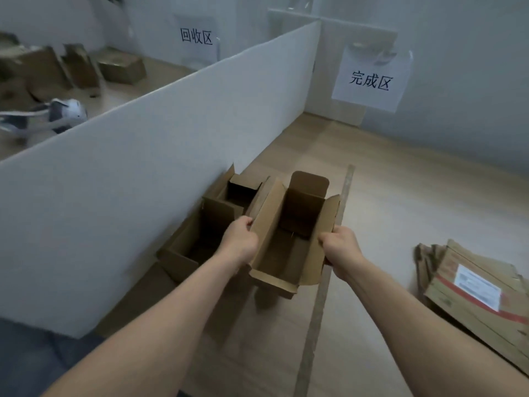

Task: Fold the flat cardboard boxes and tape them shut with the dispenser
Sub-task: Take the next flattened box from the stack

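I have an open cardboard box (289,239) held up in front of me over the wooden floor (400,196), its top flaps spread and the far flap standing upright. My left hand (240,239) grips the box's left wall, fingers curled over the top edge; my right hand (339,246) grips the right wall the same way, knuckles toward me. Just left of the held box, against the white partition (143,167), sit two more opened boxes (206,227), one nearer and one farther, both with dark interiors showing. A thin strip (329,267) runs along the floor from near to far, passing under my right hand. To the near right lies a stack of flat cardboard (472,287), the top sheet carrying a white label and red stripe. On the far wall hangs a paper sign (370,80) with printed characters; a second sign (197,37) hangs beyond the partition on the far left, where crumpled cardboard pieces (71,70) and a blurred white object (57,114) lie.
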Demonstrator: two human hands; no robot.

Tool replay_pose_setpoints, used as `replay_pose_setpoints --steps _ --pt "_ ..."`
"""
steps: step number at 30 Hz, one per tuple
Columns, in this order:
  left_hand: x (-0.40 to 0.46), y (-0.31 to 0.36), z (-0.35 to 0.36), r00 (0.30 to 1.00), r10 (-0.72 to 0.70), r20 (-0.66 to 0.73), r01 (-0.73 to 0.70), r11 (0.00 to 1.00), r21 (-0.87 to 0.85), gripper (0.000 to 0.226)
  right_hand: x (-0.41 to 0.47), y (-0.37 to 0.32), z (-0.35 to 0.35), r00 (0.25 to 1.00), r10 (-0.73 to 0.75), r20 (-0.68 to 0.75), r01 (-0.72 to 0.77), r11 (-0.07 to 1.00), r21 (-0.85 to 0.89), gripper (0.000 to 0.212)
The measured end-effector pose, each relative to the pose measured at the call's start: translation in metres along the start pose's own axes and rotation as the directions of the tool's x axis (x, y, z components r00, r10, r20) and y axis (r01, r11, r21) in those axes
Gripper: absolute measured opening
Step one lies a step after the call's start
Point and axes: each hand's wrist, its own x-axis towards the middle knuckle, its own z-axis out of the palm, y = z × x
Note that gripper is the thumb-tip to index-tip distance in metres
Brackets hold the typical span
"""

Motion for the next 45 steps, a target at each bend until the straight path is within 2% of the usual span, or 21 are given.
replay_pose_setpoints --steps 2,4,8,10,14,18,21,23,26,28,29,32,34,36,38,39,41,45 --pt "0.013 0.006 0.000 0.997 0.072 -0.021 -0.070 0.992 0.101 0.054 0.017 -0.009 0.008 1.000 0.005 -0.022 -0.005 1.000 -0.016 0.014" --pt "0.024 0.010 0.001 0.985 0.161 -0.059 -0.144 0.963 0.226 0.054 0.035 -0.016 0.014 0.999 0.004 -0.046 -0.005 1.000 -0.026 0.016" --pt "0.048 0.015 0.006 0.951 0.302 -0.069 -0.249 0.877 0.411 0.030 0.065 -0.023 0.023 0.997 -0.011 -0.075 0.010 1.000 -0.013 0.018" --pt "0.058 0.015 0.010 0.953 0.300 -0.029 -0.251 0.843 0.475 0.025 0.074 -0.023 0.029 0.997 -0.011 -0.075 0.013 1.000 0.014 0.018" --pt "0.072 0.015 0.017 0.957 0.289 0.016 -0.251 0.802 0.543 0.040 0.079 -0.017 0.036 1.000 -0.006 -0.028 0.008 0.997 0.075 0.018" --pt "0.075 0.019 0.018 0.962 0.271 0.011 -0.233 0.806 0.544 0.047 0.073 -0.010 0.026 1.000 -0.003 0.001 0.003 0.993 0.118 0.043" --pt "0.070 0.029 0.019 0.947 0.322 -0.009 -0.263 0.788 0.556 0.040 0.064 -0.001 0.007 1.000 -0.002 -0.003 0.002 0.990 0.141 0.057" --pt "0.059 0.042 0.026 0.893 0.449 -0.026 -0.346 0.723 0.597 0.035 0.057 0.011 -0.013 0.999 -0.021 -0.030 0.025 0.990 0.138 0.057" --pt "0.031 0.071 0.055 0.736 0.676 -0.032 -0.550 0.625 0.554 0.029 0.050 0.037 -0.052 0.993 -0.041 -0.108 0.054 0.991 0.119 0.055" --pt "0.009 0.088 0.092 0.649 0.760 0.007 -0.662 0.560 0.498 0.027 0.045 0.059 -0.086 0.988 -0.035 -0.152 0.050 0.994 0.094 0.056" --pt "-0.002 0.095 0.115 0.638 0.769 0.043 -0.694 0.550 0.465 0.029 0.042 0.070 -0.106 0.985 -0.040 -0.170 0.054 0.995 0.080 0.057" --pt "-0.028 0.102 0.190 0.708 0.684 0.175 -0.692 0.621 0.369 0.039 0.031 0.110 -0.173 0.963 -0.105 -0.247 0.103 0.994 -0.021 0.056" --pt "-0.041 0.097 0.241 0.761 0.593 0.261 -0.648 0.680 0.343 0.046 0.024 0.143 -0.223 0.933 -0.193 -0.303 0.135 0.970 -0.202 0.059" --pt "-0.057 0.091 0.288 0.809 0.494 0.317 -0.585 0.729 0.356 0.055 0.018 0.183 -0.270 0.927 -0.269 -0.261 0.116 0.869 -0.482 0.072" --pt "-0.073 0.085 0.330 0.861 0.393 0.324 -0.498 0.782 0.375 0.063 0.015 0.224 -0.310 0.956 -0.239 -0.168 0.044 0.685 -0.727 0.093" --pt "-0.079 0.082 0.349 0.884 0.344 0.315 -0.451 0.805 0.386 0.067 0.013 0.243 -0.328 0.974 -0.177 -0.141 0.001 0.626 -0.780 0.101" --pt "-0.088 0.079 0.381 0.913 0.278 0.300 -0.387 0.824 0.414 0.074 0.014 0.276 -0.357 0.989 -0.088 -0.123 -0.051 0.574 -0.817 0.109" --pt "-0.093 0.073 0.423 0.922 0.209 0.325 -0.356 0.788 0.502 0.092 0.023 0.310 -0.386 0.989 -0.027 -0.144 -0.102 0.579 -0.809 0.116"
